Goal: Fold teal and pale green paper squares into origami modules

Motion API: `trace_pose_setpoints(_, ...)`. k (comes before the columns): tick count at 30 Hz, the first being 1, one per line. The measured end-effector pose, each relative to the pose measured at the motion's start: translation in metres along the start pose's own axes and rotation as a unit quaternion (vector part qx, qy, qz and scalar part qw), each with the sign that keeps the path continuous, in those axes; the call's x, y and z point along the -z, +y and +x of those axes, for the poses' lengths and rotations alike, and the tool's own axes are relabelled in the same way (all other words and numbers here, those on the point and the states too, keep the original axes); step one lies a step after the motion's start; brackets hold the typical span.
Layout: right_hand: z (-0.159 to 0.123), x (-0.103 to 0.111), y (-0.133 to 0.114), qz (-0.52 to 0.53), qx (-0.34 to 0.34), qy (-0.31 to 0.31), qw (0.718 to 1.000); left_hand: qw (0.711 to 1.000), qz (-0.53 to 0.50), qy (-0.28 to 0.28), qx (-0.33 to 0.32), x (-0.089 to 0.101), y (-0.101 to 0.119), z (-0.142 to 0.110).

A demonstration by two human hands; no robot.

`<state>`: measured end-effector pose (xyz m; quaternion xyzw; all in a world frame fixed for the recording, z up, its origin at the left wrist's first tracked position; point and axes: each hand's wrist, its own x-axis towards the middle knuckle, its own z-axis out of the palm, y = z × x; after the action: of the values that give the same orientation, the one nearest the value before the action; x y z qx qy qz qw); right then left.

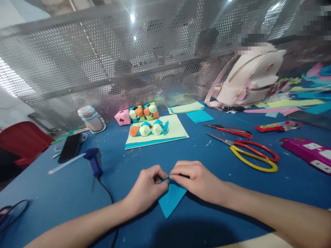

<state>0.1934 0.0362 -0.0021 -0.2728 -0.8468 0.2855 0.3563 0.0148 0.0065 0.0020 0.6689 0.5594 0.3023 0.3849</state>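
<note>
A piece of blue paper (171,200) is pinched along its upper edge by both hands, just above the blue table. My left hand (152,184) has its thumb and fingers closed on the left part of that edge. Close beside it, my right hand (196,179) grips the right part, fingers pressed together. The paper's lower corner points toward me. Beyond the hands, folded paper pieces (145,130) in orange, cream and blue rest on a stack of cream and blue sheets (178,129).
Scissors (243,148) with red and yellow handles lie at right, near a cutter (230,130) and a purple power strip (307,151). A blue glue gun (93,162), phone (70,148) and bottle (91,119) are at left. A backpack (248,77) stands by the perforated metal screen (103,62).
</note>
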Motion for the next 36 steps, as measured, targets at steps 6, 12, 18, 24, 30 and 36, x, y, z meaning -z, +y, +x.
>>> trace_pose_setpoints(6, 0.0, 0.001, 0.005, -0.031, 0.062, -0.01, 0.998, 0.999, -0.007, -0.033, 0.006, 0.005, 0.006, -0.004)
trace_pose_setpoints(12, 0.0, 0.003, 0.007, -0.036, 0.104, -0.017, 0.994, 0.998, 0.014, -0.052, -0.015, 0.009, 0.008, -0.007)
trace_pose_setpoints(18, 0.003, 0.01, 0.003, -0.055, 0.156, -0.072, 0.984, 0.992, -0.079, -0.081, 0.052, 0.007, 0.006, -0.002)
trace_pose_setpoints(24, 0.006, 0.006, -0.003, -0.079, 0.193, -0.083, 0.974, 0.993, -0.09, -0.068, 0.037, 0.008, 0.005, -0.001)
trace_pose_setpoints(30, 0.017, -0.004, -0.008, -0.002, -0.114, 0.048, 0.992, 0.989, -0.102, 0.106, 0.007, 0.017, 0.001, 0.012)
trace_pose_setpoints(36, 0.039, -0.011, -0.008, 0.102, -0.196, 0.105, 0.97, 0.973, -0.143, 0.183, 0.001, 0.02, -0.008, 0.023)
